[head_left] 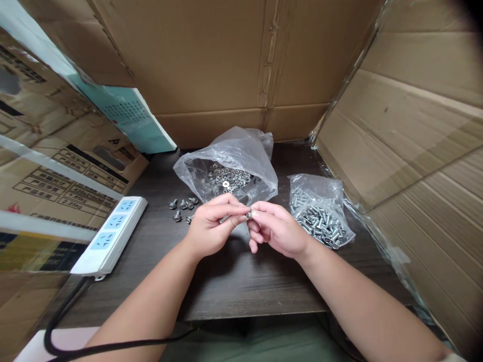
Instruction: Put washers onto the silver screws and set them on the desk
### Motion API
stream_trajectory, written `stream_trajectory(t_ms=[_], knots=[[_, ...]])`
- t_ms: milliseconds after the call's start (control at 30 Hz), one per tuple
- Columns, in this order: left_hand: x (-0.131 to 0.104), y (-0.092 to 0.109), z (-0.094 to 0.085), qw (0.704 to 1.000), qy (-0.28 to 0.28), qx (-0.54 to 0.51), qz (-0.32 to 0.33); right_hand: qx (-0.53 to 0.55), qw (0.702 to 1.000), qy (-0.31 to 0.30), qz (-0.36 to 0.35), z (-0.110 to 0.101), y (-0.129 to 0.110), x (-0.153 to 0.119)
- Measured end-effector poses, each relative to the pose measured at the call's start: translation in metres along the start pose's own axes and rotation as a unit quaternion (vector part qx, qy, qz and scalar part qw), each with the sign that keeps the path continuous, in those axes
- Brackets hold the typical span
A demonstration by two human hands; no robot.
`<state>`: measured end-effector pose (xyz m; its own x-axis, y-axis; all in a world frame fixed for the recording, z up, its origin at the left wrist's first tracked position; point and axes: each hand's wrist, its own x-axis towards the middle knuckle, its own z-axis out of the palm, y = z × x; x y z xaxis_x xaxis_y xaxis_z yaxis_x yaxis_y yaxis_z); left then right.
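Note:
Over the middle of the dark table, my left hand [217, 223] and my right hand [277, 227] meet, pinching a small metal piece [249, 214] between their fingertips. Fingers cover much of it, so its exact shape is unclear. Behind my hands lies an open clear plastic bag [241, 148] with many washers [228, 177]. To the right, a second plastic bag [319, 186] holds many screws [324, 224]. Several screws fitted with washers [183, 204] rest on the table to the left of my left hand.
A white power strip [109, 239] with a black cable [51, 322] lies at the left. Cardboard walls [226, 60] enclose the dark table [249, 296] at the back and both sides. A light blue printed sheet [128, 118] hangs at the back left.

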<state>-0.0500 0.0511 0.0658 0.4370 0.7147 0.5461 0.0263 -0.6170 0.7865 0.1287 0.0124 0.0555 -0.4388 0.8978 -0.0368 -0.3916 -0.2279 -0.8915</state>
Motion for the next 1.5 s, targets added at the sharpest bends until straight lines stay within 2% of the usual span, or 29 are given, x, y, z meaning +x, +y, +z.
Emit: stream_trajectory(t_ms=[100, 200, 267, 333, 433, 633, 800, 933, 1067, 1167, 1300, 1500], knots=[[0.001, 0.002, 0.0, 1.0, -0.004, -0.013, 0.002, 0.127, 0.988, -0.025, 0.082, 0.001, -0.003, 0.0], [0.002, 0.002, 0.0, 1.0, -0.009, -0.023, 0.006, 0.221, 0.959, -0.049, 0.173, 0.001, -0.009, -0.001], [0.002, 0.002, 0.0, 1.0, -0.013, -0.027, 0.005, 0.258, 0.939, -0.06, 0.22, 0.0, -0.012, -0.002], [0.002, 0.001, -0.001, 1.0, -0.014, -0.026, -0.006, 0.266, 0.933, -0.06, 0.236, 0.0, -0.013, -0.003], [0.002, 0.001, -0.001, 0.999, -0.012, -0.023, -0.028, 0.234, 0.947, -0.041, 0.215, 0.002, -0.012, -0.004], [0.0, 0.0, 0.004, 0.996, -0.011, -0.064, -0.062, 0.109, 0.989, 0.049, 0.087, 0.009, -0.003, -0.001], [0.001, -0.002, 0.005, 0.986, 0.016, -0.134, -0.1, -0.002, 0.998, 0.065, -0.011, 0.009, -0.002, -0.004], [0.002, -0.002, 0.003, 0.984, 0.017, -0.139, -0.107, -0.122, 0.988, 0.069, -0.057, 0.008, -0.003, -0.007], [0.002, 0.0, 0.003, 0.986, 0.008, -0.138, -0.097, -0.064, 0.995, 0.054, -0.051, 0.008, -0.001, -0.005], [0.001, 0.0, 0.003, 0.991, -0.004, -0.11, -0.079, 0.013, 0.998, 0.064, -0.013, 0.009, -0.001, -0.002], [0.0, 0.0, 0.003, 0.999, -0.019, -0.024, -0.023, 0.083, 0.992, 0.069, 0.061, 0.009, -0.004, -0.002], [0.0, -0.002, 0.003, 0.995, -0.03, 0.059, 0.069, 0.144, 0.974, 0.095, 0.144, 0.01, -0.009, -0.003]])
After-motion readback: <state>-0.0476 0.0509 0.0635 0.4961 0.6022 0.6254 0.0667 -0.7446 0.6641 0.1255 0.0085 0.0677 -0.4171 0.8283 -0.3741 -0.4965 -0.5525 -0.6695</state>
